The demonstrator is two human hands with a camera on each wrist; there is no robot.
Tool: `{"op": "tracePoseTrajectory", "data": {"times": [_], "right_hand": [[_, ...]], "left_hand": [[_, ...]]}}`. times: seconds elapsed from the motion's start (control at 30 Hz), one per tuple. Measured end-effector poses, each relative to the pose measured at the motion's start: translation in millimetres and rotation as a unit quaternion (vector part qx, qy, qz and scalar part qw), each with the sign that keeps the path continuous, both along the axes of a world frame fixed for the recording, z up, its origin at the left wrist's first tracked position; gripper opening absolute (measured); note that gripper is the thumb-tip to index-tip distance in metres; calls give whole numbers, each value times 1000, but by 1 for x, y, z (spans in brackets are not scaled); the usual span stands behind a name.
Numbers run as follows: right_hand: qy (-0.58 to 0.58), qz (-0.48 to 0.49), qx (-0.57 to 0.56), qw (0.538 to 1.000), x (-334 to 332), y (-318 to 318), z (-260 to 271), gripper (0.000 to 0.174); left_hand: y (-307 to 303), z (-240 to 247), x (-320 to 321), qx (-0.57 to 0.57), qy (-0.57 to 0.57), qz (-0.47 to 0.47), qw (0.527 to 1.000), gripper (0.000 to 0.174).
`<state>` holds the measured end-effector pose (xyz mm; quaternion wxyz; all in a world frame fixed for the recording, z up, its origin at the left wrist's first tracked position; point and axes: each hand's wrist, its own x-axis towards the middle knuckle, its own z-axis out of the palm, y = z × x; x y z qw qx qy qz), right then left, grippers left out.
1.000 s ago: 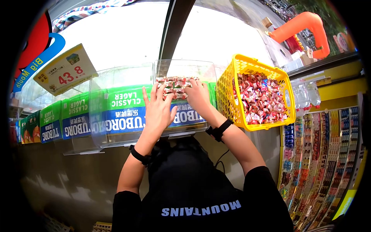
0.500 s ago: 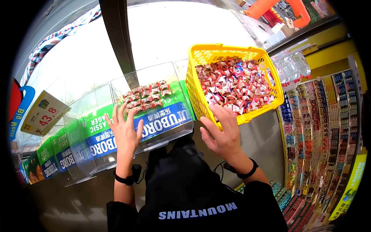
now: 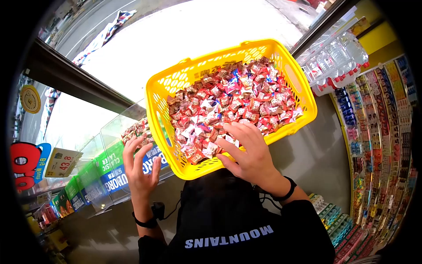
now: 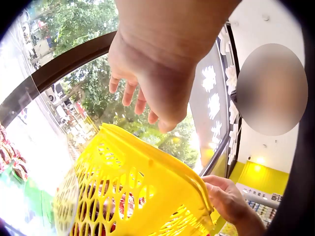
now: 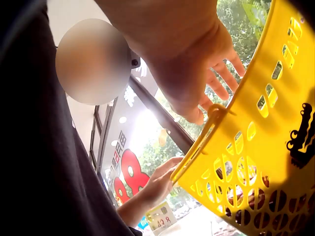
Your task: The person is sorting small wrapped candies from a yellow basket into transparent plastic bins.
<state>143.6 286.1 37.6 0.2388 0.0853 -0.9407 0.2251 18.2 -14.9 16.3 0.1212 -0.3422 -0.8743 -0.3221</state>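
Note:
A yellow plastic basket [image 3: 154, 119] full of small wrapped candies [image 3: 246, 103], mostly red and brown, stands in front of me in the head view. My right hand [image 3: 252, 158] reaches over its near rim, fingers spread and slightly bent above the candies. In the right wrist view these fingers pass over the basket's edge with no candy between them. My left hand [image 3: 141, 171] hovers by the basket's left side, its fingers loose and holding nothing. Behind its fingertips, more wrapped candies [image 3: 137, 128] lie in a clear plastic bin [image 3: 112, 125], partly hidden by the basket.
Green and blue beer cartons [image 3: 115, 165] run along the left under clear bins. A price sign [image 3: 63, 163] stands there. Water bottles [image 3: 338, 57] are at the back right, beside a tall rack of small packets [image 3: 378, 132]. A window frame [image 3: 79, 79] crosses behind.
My view has turned right, towards the basket. My right hand left the rows of candies in the clear bin and moved over the basket. My left hand drew back from those rows.

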Motion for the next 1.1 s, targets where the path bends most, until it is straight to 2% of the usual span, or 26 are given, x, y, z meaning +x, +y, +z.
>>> {"op": "tracePoseTrajectory", "data": {"times": [0.17, 0.3, 0.43, 0.63, 0.73, 0.9, 0.93, 0.97, 1.0, 1.07, 1.1], "right_hand": [[9, -18, -5, 1000, 6, 73, -1, 33], [-9, 10, -9, 1000, 6, 109, -1, 32], [-33, 44, 3, 999, 6, 125, -2, 31], [-60, 56, -9, 997, 0, 144, 8, 27], [-35, 20, 93, 995, -16, 170, 45, 25], [-46, 48, 173, 983, -58, 200, 81, 25], [-52, 58, 184, 980, -69, 205, 83, 25], [-106, 52, 193, 974, -82, 206, 82, 24], [-102, 60, 214, 970, -91, 214, 74, 24], [-93, 73, 255, 960, -109, 233, 45, 24], [-131, 62, 303, 942, -118, 240, 34, 24]], "left_hand": [[69, 17, 21, -34, -4, -25, 999, 37], [110, 23, 33, -88, -80, -21, 993, 32], [123, 23, 39, -93, -97, 0, 991, 24], [121, 21, 37, -78, -89, -2, 993, 23], [121, 19, 36, -81, -70, -10, 994, 23], [119, 19, 39, -76, -65, -7, 995, 25], [118, 18, 39, -75, -63, -7, 995, 26], [118, 17, 38, -73, -61, -7, 995, 26], [119, 17, 38, -70, -61, -6, 996, 26], [118, 16, 37, -66, -60, -7, 996, 26], [118, 16, 37, -59, -63, -9, 996, 26]]}}
